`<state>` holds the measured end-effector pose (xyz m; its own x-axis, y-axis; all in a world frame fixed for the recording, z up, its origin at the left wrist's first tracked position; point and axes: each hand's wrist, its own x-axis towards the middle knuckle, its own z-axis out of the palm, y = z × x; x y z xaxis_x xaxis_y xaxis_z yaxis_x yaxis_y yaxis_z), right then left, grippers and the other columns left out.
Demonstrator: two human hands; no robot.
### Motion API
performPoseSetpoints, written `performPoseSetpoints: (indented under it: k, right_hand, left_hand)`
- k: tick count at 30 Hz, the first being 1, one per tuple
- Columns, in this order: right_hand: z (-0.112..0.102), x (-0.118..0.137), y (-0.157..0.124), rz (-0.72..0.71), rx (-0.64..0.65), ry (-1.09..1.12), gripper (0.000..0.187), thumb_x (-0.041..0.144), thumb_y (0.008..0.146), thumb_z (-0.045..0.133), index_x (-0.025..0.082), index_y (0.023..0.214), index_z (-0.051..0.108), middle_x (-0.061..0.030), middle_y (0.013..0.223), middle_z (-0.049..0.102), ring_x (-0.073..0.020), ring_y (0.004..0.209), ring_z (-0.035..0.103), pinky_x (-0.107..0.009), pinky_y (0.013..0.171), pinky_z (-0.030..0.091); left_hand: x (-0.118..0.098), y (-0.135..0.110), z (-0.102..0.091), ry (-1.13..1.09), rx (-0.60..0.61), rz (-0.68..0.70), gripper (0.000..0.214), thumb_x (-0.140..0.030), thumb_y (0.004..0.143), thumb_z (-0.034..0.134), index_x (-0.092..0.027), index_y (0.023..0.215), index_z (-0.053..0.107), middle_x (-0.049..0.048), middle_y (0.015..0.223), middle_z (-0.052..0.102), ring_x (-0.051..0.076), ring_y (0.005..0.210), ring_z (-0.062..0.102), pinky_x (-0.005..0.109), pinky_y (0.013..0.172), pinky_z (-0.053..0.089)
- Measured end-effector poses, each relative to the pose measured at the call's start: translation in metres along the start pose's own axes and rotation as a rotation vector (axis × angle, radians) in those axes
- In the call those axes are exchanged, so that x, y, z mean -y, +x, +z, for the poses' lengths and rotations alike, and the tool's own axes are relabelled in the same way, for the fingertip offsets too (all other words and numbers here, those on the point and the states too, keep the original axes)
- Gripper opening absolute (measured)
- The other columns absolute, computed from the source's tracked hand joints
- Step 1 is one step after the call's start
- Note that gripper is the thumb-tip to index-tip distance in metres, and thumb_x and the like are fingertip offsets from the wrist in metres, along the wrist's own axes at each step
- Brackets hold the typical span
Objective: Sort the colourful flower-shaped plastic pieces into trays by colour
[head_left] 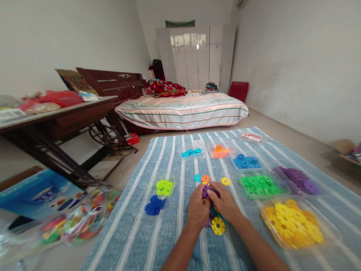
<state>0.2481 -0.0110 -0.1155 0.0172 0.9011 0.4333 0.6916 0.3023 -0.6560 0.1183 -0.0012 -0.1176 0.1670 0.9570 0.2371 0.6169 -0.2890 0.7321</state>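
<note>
My left hand and my right hand meet over a blue striped cloth. Both are closed on a small cluster of interlocked plastic snowflake discs, purple on top. A yellow disc of the cluster sticks out below my hands. Loose cyan, orange and yellow discs lie just beyond my fingers. Heaps of lime green discs and dark blue discs lie to the left.
Clear trays to the right hold yellow, green, purple, blue, orange and cyan discs. Bags of mixed pieces lie left of the cloth. A dark table stands left, a bed behind.
</note>
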Motion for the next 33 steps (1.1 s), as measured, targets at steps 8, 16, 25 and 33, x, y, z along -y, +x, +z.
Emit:
performPoseSetpoints:
  k: [8, 16, 25, 33]
  right_hand:
    - [0.004, -0.028, -0.002, 0.139, -0.141, -0.236, 0.041, 0.044, 0.087, 0.043, 0.013, 0.107, 0.062, -0.0159, 0.11, 0.06, -0.0267, 0.107, 0.052, -0.044, 0.095, 0.038]
    - [0.002, -0.016, -0.015, 0.016, 0.012, 0.125, 0.034, 0.036, 0.086, 0.045, 0.02, 0.113, 0.06, -0.0103, 0.115, 0.06, -0.0222, 0.11, 0.053, -0.04, 0.097, 0.04]
    - [-0.018, -0.001, -0.032, 0.175, -0.015, 0.392, 0.029, 0.037, 0.084, 0.051, 0.02, 0.103, 0.065, -0.0085, 0.112, 0.062, -0.0203, 0.106, 0.056, -0.034, 0.096, 0.043]
    - [-0.011, -0.004, -0.035, 0.218, -0.042, 0.41, 0.024, 0.036, 0.083, 0.052, 0.021, 0.095, 0.067, -0.0084, 0.109, 0.063, -0.0204, 0.105, 0.057, -0.033, 0.095, 0.043]
  left_hand:
    - [0.006, 0.039, -0.006, 0.341, -0.045, -0.023, 0.047, -0.041, 0.084, 0.045, -0.009, 0.118, 0.053, 0.018, 0.131, 0.049, 0.03, 0.126, 0.04, 0.047, 0.105, 0.031]
    - [-0.001, 0.043, 0.002, 0.345, 0.2, 0.151, 0.041, -0.036, 0.089, 0.035, -0.014, 0.114, 0.058, 0.0113, 0.126, 0.056, 0.02, 0.122, 0.046, 0.035, 0.107, 0.032]
    - [-0.006, 0.027, -0.007, 0.155, 0.147, 0.093, 0.037, -0.031, 0.084, 0.043, -0.014, 0.112, 0.06, 0.0094, 0.12, 0.061, 0.018, 0.114, 0.053, 0.032, 0.102, 0.039]
    - [-0.017, 0.124, -0.035, 0.496, 0.013, -0.045, 0.051, -0.014, 0.08, 0.047, -0.014, 0.131, 0.042, 0.012, 0.139, 0.041, 0.022, 0.122, 0.046, 0.032, 0.102, 0.037]
